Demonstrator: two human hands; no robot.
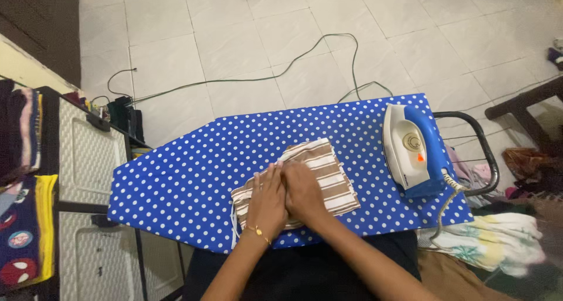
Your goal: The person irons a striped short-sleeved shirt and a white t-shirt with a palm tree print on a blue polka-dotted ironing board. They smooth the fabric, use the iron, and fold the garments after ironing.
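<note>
A folded brown-and-white striped cloth (319,163) lies on the ironing board (193,172), which has a blue cover with white dots. My left hand (267,204) presses flat on the cloth's near left part, a thin gold bracelet on its wrist. My right hand (303,192) lies flat beside it, the two hands touching at the fingers. Both palms face down on the cloth. A blue-and-white electric iron (410,148) rests on the board's right end, apart from my hands.
The iron's cord (448,201) hangs off the board's right side, and a dark cable (281,72) runs over the tiled floor. A white cabinet (88,160) with stacked clothes stands left. Crumpled clothes (498,236) and a dark wooden bench leg (522,110) are at the right.
</note>
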